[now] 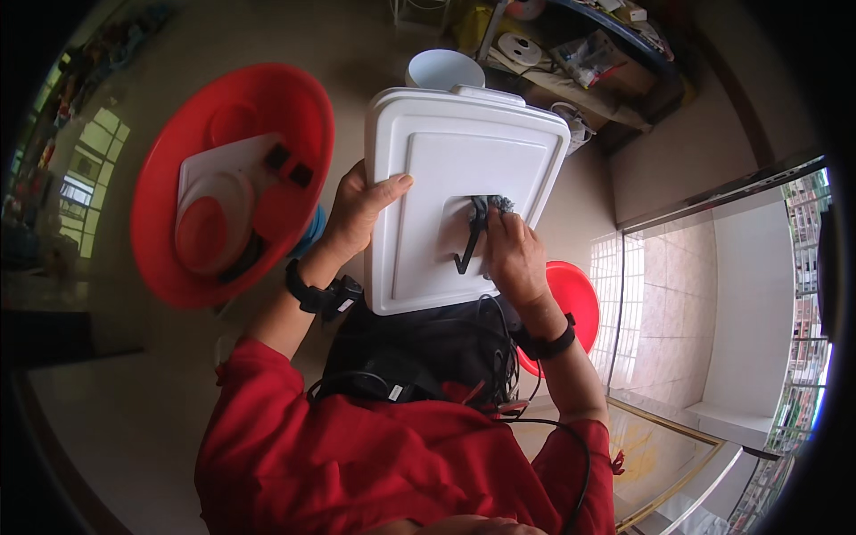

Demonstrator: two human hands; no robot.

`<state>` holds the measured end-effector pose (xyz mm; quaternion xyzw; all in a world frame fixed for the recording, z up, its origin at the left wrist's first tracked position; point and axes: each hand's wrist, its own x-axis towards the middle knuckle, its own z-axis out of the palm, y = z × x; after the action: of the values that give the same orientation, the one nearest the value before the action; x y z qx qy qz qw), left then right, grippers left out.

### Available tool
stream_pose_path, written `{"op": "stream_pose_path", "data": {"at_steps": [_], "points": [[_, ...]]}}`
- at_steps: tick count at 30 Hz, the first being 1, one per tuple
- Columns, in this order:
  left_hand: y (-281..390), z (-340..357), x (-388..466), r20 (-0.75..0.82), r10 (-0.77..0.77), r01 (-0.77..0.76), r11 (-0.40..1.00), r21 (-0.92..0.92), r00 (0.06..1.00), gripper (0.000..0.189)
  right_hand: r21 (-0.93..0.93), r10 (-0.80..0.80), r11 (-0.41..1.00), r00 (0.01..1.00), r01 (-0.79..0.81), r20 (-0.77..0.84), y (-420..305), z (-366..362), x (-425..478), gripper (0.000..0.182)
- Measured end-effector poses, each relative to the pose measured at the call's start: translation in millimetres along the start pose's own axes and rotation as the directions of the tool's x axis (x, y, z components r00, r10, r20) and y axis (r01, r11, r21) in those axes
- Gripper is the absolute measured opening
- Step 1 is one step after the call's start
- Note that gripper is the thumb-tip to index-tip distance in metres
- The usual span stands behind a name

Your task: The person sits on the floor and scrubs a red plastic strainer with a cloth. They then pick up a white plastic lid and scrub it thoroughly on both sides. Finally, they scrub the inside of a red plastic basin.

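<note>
My left hand (364, 214) grips the left edge of a white plastic lid (461, 164), thumb on its face and fingers behind. The lid is tilted up in front of my lap, with a raised rim and a recess in its middle. At the recess, my right hand (516, 257) pinches a grey scourer-like wad (501, 202) against the plastic. Just left of those fingers, a bent black handle or bar (473, 234) lies across the recess; I cannot tell whether it is fixed to the lid. The right fingertips are partly hidden.
At left stands a red basin (154, 221) with white and red plastic parts inside. A white bucket (445, 67) is beyond the lid, and another red basin (576, 301) is at right. A cluttered shelf (562, 80) stands at the back. Black cables (505, 361) hang over my lap.
</note>
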<state>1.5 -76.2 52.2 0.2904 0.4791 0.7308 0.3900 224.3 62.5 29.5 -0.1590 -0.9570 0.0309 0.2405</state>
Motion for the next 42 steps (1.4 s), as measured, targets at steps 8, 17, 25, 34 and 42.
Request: {"op": "stream_pose_path", "data": {"at_steps": [8,17,25,34,42], "points": [[-4.4,-2.0,3.1,-0.02,0.005,-0.005,1.0,-0.013,1.0,0.029,0.152,-0.084,0.987,0.969,0.049,0.234,0.0,28.7,-58.8,0.045],[-3.3,-1.1,6.1,-0.021,-0.019,0.019,1.0,-0.005,1.0,0.031,0.435,0.292,0.849,0.953,-0.299,0.084,-10.1,-15.2,-28.2,0.027],[-0.1,1.8,5.8,-0.037,-0.035,0.036,0.999,0.02,0.999,0.031,0.229,-0.078,0.966,0.98,0.119,-0.183,-50.6,-29.6,-0.1,0.057],[-1.3,1.0,2.5,-0.014,0.011,-0.01,0.999,0.03,1.0,0.028,0.118,0.114,0.986,0.993,-0.116,0.026,-49.6,-3.1,14.8,0.053],[-1.3,1.3,2.2,-0.031,-0.007,0.007,1.0,-0.002,0.999,0.026,0.218,-0.046,0.975,0.999,0.038,0.029,-39.8,0.3,16.4,0.04]]}}
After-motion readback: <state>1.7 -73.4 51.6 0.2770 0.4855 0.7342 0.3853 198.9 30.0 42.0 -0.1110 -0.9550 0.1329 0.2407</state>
